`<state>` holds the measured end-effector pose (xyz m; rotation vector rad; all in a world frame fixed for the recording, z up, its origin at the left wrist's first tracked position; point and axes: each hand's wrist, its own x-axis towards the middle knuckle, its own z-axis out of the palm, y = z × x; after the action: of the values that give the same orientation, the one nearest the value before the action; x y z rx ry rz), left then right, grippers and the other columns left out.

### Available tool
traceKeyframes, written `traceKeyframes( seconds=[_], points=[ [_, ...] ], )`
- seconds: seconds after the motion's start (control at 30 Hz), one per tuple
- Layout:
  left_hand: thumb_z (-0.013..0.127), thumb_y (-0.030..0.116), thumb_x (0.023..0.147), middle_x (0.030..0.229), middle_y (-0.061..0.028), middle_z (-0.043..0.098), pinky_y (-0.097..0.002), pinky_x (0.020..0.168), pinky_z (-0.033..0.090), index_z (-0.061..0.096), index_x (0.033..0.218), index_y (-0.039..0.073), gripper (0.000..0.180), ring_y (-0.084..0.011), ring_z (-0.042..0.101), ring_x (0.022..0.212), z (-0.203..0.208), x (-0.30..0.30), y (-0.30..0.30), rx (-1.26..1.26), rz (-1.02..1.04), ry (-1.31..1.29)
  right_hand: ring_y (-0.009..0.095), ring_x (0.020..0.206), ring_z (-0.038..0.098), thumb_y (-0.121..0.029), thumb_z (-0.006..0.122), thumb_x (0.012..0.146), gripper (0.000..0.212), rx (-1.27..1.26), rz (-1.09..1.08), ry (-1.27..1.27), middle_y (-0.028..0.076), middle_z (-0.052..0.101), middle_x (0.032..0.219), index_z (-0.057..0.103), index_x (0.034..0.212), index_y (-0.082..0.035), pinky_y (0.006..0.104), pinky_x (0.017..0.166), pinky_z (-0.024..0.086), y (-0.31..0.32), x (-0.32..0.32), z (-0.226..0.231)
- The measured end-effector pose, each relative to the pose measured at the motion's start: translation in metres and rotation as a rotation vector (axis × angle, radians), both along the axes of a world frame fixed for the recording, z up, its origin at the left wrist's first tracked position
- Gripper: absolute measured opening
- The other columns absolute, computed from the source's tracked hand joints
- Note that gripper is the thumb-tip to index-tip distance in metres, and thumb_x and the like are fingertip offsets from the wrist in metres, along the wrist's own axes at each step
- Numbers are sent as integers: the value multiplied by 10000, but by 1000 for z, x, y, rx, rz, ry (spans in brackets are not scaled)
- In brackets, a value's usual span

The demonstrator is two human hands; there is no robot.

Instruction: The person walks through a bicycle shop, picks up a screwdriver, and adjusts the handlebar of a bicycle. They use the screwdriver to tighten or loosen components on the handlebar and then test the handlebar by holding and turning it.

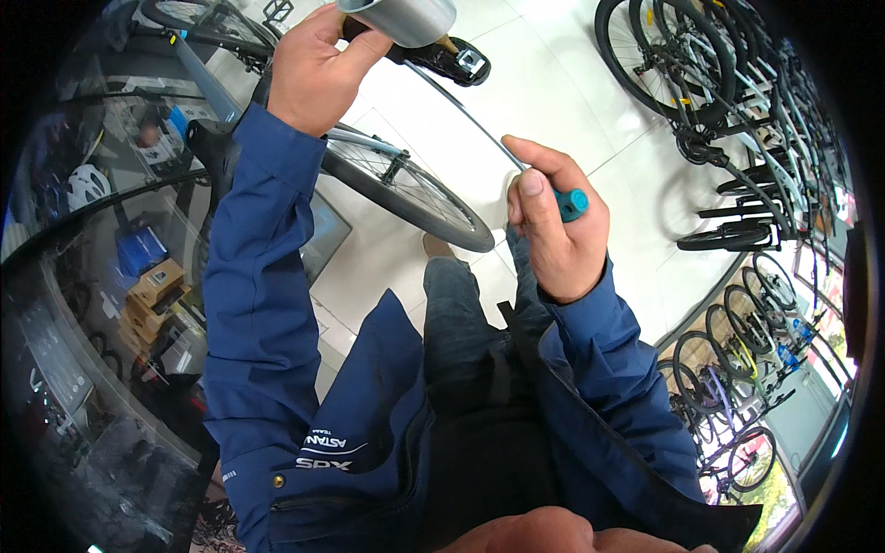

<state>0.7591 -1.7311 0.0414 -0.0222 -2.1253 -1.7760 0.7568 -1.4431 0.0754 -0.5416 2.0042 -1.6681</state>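
Note:
At the top edge, my left hand [318, 74] is closed around a dark part, mostly hidden by its fingers, beside a silver metal cylinder [406, 20]. Just right of the cylinder is a black rounded piece [475, 69] with a small shiny metal fitting on it. My right hand [562, 221], lower and to the right, grips a screwdriver-like tool [573, 205] by its teal handle. The tool's long thin metal shaft slants up and left toward the black piece. Whether its tip touches anything is hard to see.
A bicycle front wheel [410, 198] stands below my left hand. To the left is a glass-topped counter [55, 323] with cardboard boxes [152, 295] and a white helmet [88, 187]. Rows of bicycles [668, 64] line the right side. Pale floor tiles [553, 88] lie between.

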Motion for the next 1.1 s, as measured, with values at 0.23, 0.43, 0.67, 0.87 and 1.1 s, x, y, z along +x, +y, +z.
traceKeyframes(
  seconds=[0.23, 0.43, 0.67, 0.87, 1.1],
  points=[
    [670, 57, 935, 1038, -54, 728, -319, 883, 518, 732, 1100, 7, 183, -164, 669, 955, -12, 1, -2, -89, 85, 14, 67, 668, 541, -201, 561, 1084, 340, 71, 11, -2, 26, 615, 811, 622, 1344, 10, 230, 620, 470, -7, -3, -2],
    [718, 193, 997, 1024, -44, 722, -277, 835, 498, 736, 1147, 7, 239, -123, 636, 917, -27, 0, -13, -188, 144, 57, 232, 727, 681, -79, 694, 978, 365, 184, 152, 640, 129, 698, 895, 649, 1339, -44, 332, 696, 572, -14, -7, 2],
    [712, 169, 999, 930, -35, 748, -271, 779, 500, 756, 1116, -5, 215, -106, 632, 838, -35, -1, -23, -146, 140, 9, 286, 670, 597, -118, 761, 917, 508, 189, 198, 743, 131, 590, 791, 609, 1397, -50, 376, 616, 510, -20, 0, -9],
    [640, 45, 962, 996, -35, 727, -271, 783, 512, 726, 1132, -10, 199, -122, 647, 863, -32, -1, -23, -57, 241, -43, 282, 697, 598, -53, 736, 891, 580, 213, 145, 649, 123, 585, 792, 544, 1433, 28, 395, 616, 496, -45, 41, -7],
    [619, 4, 952, 1044, -35, 694, -261, 806, 493, 698, 1136, -11, 201, -113, 627, 922, -20, -6, -15, -83, 257, 14, 255, 711, 576, -4, 743, 845, 659, 224, 56, 669, 113, 567, 833, 509, 1456, 72, 350, 646, 505, -68, 68, -17]
  ],
)
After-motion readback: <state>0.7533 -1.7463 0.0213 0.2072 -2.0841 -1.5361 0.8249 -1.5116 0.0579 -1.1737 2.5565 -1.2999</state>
